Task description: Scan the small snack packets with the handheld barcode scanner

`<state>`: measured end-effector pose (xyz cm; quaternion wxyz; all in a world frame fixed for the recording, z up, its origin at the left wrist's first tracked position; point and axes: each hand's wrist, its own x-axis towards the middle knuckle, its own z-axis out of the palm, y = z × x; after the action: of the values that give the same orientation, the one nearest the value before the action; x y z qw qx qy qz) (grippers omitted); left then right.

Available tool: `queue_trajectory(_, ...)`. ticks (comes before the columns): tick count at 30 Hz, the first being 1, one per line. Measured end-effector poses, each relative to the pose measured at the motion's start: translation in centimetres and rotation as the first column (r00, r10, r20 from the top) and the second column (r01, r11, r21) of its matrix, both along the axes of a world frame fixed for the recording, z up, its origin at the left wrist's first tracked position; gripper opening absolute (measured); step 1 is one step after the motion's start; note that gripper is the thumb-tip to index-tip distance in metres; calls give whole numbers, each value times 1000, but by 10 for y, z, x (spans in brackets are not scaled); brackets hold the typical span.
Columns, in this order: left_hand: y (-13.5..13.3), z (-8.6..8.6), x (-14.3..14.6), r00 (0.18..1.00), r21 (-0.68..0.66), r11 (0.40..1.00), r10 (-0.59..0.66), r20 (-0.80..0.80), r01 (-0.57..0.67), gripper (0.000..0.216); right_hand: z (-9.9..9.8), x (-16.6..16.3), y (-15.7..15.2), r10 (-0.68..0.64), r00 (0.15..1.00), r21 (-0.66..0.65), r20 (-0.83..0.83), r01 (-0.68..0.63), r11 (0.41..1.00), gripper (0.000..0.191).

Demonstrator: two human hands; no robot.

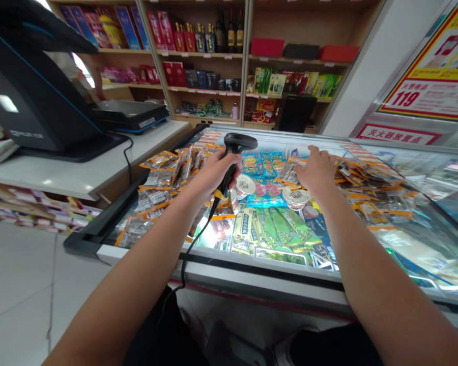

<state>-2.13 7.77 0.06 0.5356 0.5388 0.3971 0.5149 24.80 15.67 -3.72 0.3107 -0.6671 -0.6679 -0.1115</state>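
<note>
My left hand (221, 170) is wrapped round the handle of a black barcode scanner (232, 157), its head above the freezer's glass. A cable trails from the handle towards me. My right hand (317, 169) reaches over the glass, fingers stretched forward and thumb apart. By that thumb is a small clear packet (288, 173) with orange edges; whether they touch is unclear. Similar packets lie in a left pile (171, 173) and a right pile (370, 188). Under the glass are green wrappers (278, 226), blue wrappers (265, 193) and round tubs (295, 197).
A counter (53, 175) at the left carries a dark checkout scale (41, 96). Shelves (202, 53) with boxes and bottles stand behind. A black chair back (296, 113) rises past the freezer. The freezer's front rim (229, 269) runs before my legs.
</note>
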Motion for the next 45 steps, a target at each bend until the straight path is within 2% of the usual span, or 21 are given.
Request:
queue_trajectory(1,2,1,-2,997,-6,998,61,36,-61,18,0,-3,-3,-7,999,48,37,5,999,55)
queue_trajectory(3,6,4,-5,982,-25,986,169,90,-167,19,1,-17,-9,84,991,89,103,-94,992,47)
queue_trajectory(6,7,7,-11,964,-51,972,234,131,-229,21,-6,-49,-19,339,909,-75,244,-331,941,41)
queue_trajectory(8,7,8,-13,962,-60,972,236,139,-229,22,-15,-66,-23,413,855,-210,313,-361,908,42)
queue_trajectory(10,7,8,-14,965,-63,973,227,134,-220,21,-24,-72,-24,394,844,-271,363,-309,911,43)
queue_trajectory(13,7,6,-13,969,-55,976,216,120,-211,21,-30,-61,-20,323,848,-279,421,-218,935,40)
queue_trajectory(20,5,7,-14,972,-65,979,199,125,-192,20,-16,-6,-2,296,823,-375,485,-110,920,35)
queue_trajectory(24,3,10,-15,970,-58,978,204,134,-198,17,-8,9,3,286,819,-436,496,-50,898,36)
queue_trajectory(27,4,9,-16,965,-35,977,213,155,-210,16,-5,-4,-1,295,820,-406,490,-85,910,33)
queue_trajectory(29,5,8,-16,963,-23,977,215,161,-214,16,-7,-28,-10,341,843,-335,417,-206,919,34)
queue_trajectory(31,6,7,-16,965,-12,976,215,150,-216,16,-12,-62,-24,466,854,-265,233,-405,875,38)
queue_trajectory(32,7,7,-16,966,-8,976,217,141,-218,15,-16,-80,-33,563,817,-248,121,-524,814,41)
queue_trajectory(34,7,7,-16,967,-3,975,221,123,-222,14,-23,-112,-51,740,673,-224,15,-719,658,43)
queue_trajectory(36,7,7,-17,967,-7,974,224,119,-225,14,-26,-135,-67,813,581,-267,35,-779,567,42)
queue_trajectory(37,7,7,-17,967,-9,974,224,124,-225,15,-27,-141,-73,827,559,-304,60,-779,549,42)
queue_trajectory(39,8,7,-18,965,-8,975,222,141,-224,16,-25,-143,-79,826,554,-357,103,-755,550,48)
queue_trajectory(42,8,6,-18,964,-3,976,216,156,-218,18,-21,-127,-76,810,573,-379,125,-727,572,76)
queue_trajectory(43,8,6,-18,964,-2,976,216,155,-218,18,-19,-120,-72,804,582,-384,122,-719,579,78)
queue_trajectory(45,8,6,-17,966,2,977,212,147,-215,17,-15,-104,-61,782,618,-403,80,-697,593,62)
